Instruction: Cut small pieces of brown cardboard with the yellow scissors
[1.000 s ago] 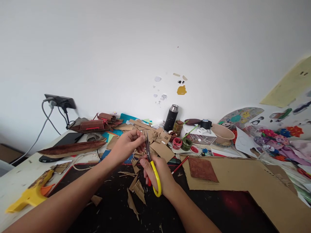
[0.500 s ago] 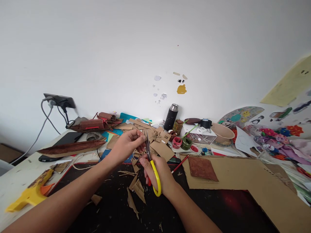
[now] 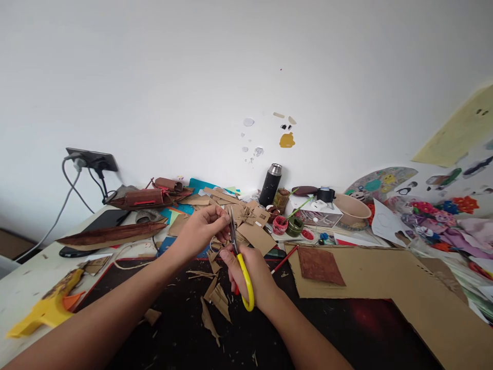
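My right hand (image 3: 252,275) is closed round a pair of scissors (image 3: 245,285) with yellow and red handles, the blades pointing up and away from me. Just left of the blades, my left hand (image 3: 206,228) is pinched shut at the fingertips; whatever it holds is too small and hidden to make out. Below both hands, cardboard scraps (image 3: 220,302) and thin offcuts lie on a black mat (image 3: 173,329). More cut cardboard pieces (image 3: 258,236) are heaped behind the hands.
On the left lie a yellow glue gun (image 3: 48,311) and brown-painted boat shapes (image 3: 115,235). A black flask (image 3: 270,185), open paint jars (image 3: 280,224) and a bowl (image 3: 352,208) stand along the wall. A large cardboard sheet (image 3: 370,272) with a brown-painted square (image 3: 320,265) covers the right.
The view has shifted very slightly. Both hands and the scissors keep nearly the same pose, the scissor blades still close beside the left fingertips.
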`<state>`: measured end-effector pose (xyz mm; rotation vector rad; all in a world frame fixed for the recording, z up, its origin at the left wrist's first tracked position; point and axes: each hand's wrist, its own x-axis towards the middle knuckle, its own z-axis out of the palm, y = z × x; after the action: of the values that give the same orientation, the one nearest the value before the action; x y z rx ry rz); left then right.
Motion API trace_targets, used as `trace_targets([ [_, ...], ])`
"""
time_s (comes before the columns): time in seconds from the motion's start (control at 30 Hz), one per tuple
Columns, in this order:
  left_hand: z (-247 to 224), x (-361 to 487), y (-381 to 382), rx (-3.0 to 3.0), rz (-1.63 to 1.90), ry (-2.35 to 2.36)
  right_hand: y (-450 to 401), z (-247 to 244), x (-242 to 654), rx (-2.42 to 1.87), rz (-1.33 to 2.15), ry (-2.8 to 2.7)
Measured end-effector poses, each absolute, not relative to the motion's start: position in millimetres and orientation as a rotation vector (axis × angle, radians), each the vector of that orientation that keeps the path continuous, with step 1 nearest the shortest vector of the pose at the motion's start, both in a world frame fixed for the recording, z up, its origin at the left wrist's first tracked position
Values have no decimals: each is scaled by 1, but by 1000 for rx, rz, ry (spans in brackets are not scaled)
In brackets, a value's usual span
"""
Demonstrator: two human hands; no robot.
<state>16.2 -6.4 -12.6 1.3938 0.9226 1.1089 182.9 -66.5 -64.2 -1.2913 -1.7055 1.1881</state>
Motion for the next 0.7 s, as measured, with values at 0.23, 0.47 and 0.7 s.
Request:
trace_targets([
  [0.23,-15,17,-6,1388,1132,914,-68,-56,182,-1291,1167,-1724],
  [0.47,-17,17,-6,1381,1120,927,-68,-55,181,-1301,1137,-1737],
  [0.7,-19,19,-7,1386,1137,921,-67,-59,180,-1325,1171,-1695],
])
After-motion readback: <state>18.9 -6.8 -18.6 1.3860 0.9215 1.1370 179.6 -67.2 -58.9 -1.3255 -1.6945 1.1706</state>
